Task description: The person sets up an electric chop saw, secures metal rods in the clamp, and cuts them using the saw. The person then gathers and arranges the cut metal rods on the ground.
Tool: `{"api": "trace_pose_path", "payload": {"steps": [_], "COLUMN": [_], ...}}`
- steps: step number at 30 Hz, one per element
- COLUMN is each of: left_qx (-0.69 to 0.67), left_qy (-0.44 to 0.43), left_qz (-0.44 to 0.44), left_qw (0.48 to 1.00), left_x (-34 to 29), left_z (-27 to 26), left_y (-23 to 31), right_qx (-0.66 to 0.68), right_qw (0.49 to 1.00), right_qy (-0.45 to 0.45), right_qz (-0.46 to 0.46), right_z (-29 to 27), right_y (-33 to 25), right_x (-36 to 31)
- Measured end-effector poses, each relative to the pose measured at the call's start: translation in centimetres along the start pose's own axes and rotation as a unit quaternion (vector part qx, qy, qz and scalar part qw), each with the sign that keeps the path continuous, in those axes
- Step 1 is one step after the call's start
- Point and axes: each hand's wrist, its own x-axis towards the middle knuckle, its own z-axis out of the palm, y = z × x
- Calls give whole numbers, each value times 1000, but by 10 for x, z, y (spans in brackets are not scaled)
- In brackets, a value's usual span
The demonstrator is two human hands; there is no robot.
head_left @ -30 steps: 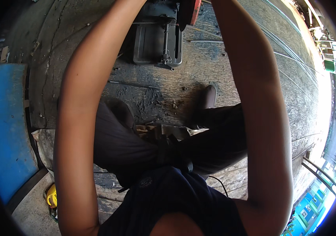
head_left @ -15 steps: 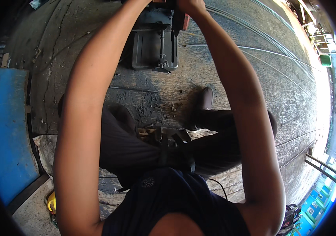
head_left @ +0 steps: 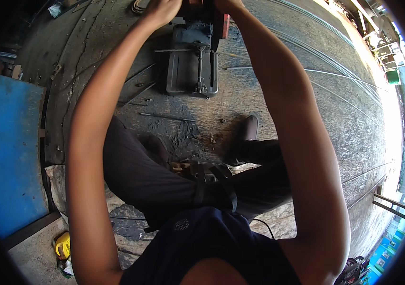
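A dark cut-off saw (head_left: 176, 78) stands on the floor in front of me, its grey base and clamp screw (head_left: 201, 71) toward me. A red part (head_left: 226, 26) shows at the right of its head. Both my arms stretch out to the saw's far end at the upper edge. My left hand (head_left: 163, 12) is beside the left of the head, and my right hand (head_left: 229, 5) is against its right side. The fingers of both are cut off by the picture's edge. A thin metal rod (head_left: 167, 50) reaches from the base to the left.
Short rods (head_left: 167, 117) and dark grime lie on the worn floor between the saw and my shoes (head_left: 250, 127). Long metal bars (head_left: 316, 52) run along the right. A blue panel (head_left: 10, 152) stands at the left, with a yellow container (head_left: 63, 246) below it.
My view has shifted, so the saw sits lower in the picture and more of my left hand shows. My left forearm has swung outward, uncovering rods on the floor.
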Motion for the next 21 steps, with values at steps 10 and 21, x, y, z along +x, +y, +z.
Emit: {"api": "trace_pose_path", "payload": {"steps": [10,21], "left_qx": [38,172], "left_qy": [-74,-207], "left_qz": [-36,-90], "left_qw": [996,959], "left_x": [-102,-116], "left_z": [-58,-52], "left_y": [-77,-74], "right_qx": [194,414], "right_qw": [934,790], "right_qy": [267,-186], "right_qz": [-139,412], "right_z": [43,243], "right_y": [89,181], "right_x": [-27,-240]}}
